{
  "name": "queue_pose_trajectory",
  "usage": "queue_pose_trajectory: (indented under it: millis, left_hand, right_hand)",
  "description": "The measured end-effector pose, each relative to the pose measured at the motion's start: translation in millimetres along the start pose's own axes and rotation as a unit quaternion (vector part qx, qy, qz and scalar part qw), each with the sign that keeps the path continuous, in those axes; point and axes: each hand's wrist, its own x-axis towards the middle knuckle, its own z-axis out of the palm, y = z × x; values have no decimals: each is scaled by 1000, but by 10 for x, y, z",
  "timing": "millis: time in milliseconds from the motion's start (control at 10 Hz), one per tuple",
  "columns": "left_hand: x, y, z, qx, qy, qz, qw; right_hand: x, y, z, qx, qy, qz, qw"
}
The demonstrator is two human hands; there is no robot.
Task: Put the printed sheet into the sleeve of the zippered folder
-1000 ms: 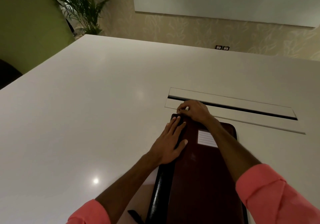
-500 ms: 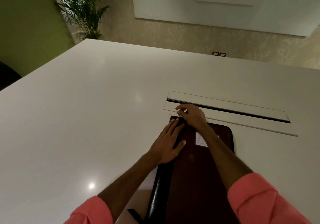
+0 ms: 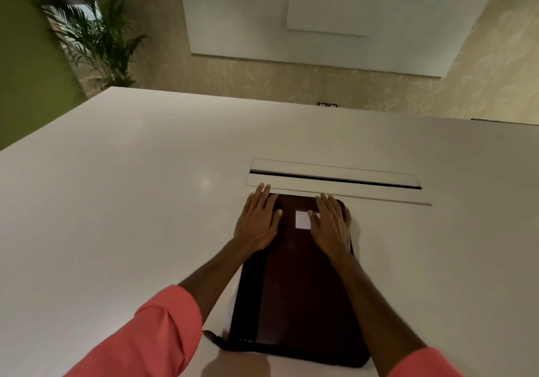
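A dark brown zippered folder (image 3: 294, 295) lies closed and flat on the white table (image 3: 116, 201), its black spine on the left and a small white label (image 3: 302, 219) near its far end. My left hand (image 3: 258, 222) rests flat on the folder's far left corner, fingers spread. My right hand (image 3: 331, 225) rests flat on the far right part, partly covering the label. A sliver of white sheet (image 3: 230, 315) pokes out under the folder's left edge. A black zipper strap (image 3: 214, 338) trails from the near left corner.
A long cable slot with flap lids (image 3: 335, 180) is set into the table just beyond the folder. A potted palm (image 3: 96, 35) stands past the table's far left corner. A white board (image 3: 320, 15) hangs on the patterned wall.
My right hand has left the folder's far left corner and moved right to lie flat on the cover. My left hand has shifted slightly toward the far corner. The camera now looks more squarely at the folder.
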Motion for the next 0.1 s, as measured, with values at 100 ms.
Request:
queue_pose_trajectory:
  millis: [100]
  left_hand:
    - [-1,141,-37,24,-4,4,1000]
  right_hand:
    - [-109,55,-46,-27,-8,10,1000]
